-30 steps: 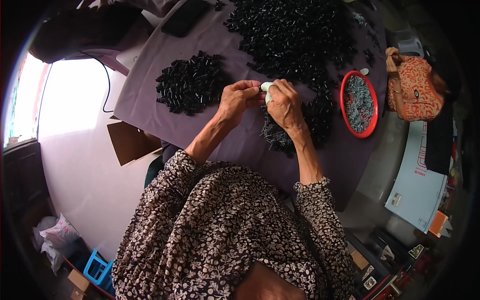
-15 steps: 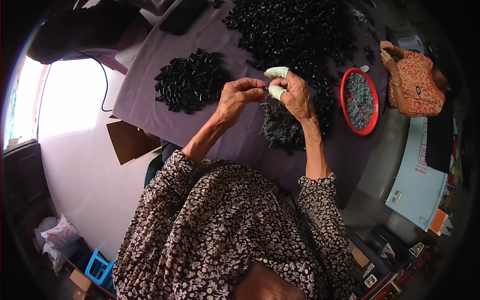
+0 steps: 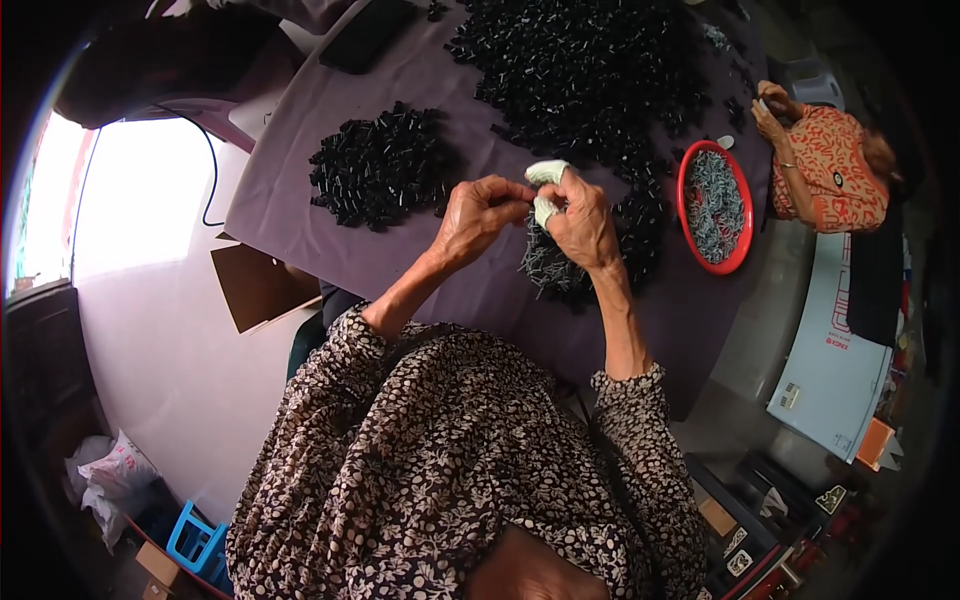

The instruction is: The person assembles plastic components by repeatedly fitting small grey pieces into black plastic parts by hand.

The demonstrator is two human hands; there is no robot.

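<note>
Above the near part of the cloth, my left hand (image 3: 480,217) is closed in a pinch. Its fingertips meet those of my right hand (image 3: 583,222), which is also closed and wears pale knitted covers on thumb and forefinger. Whatever sits between the fingertips is too small and hidden to make out. Just beneath my right hand lies a pile of small grey metal pins or screws (image 3: 550,268). A heap of short black pieces (image 3: 375,168) lies left of my hands, and a much larger black heap (image 3: 590,70) spreads beyond them.
A red oval basin (image 3: 686,205) of grey metal pieces stands on the right of the purple tablecloth (image 3: 300,130). A black flat object (image 3: 368,35) lies at the far left. Past the right edge sits another person (image 3: 830,170). An open cardboard box (image 3: 260,285) is beside the table.
My right hand has come down slightly toward me and turned, its covered fingers closing in on the left fingertips. My left hand has shifted a little nearer me.
</note>
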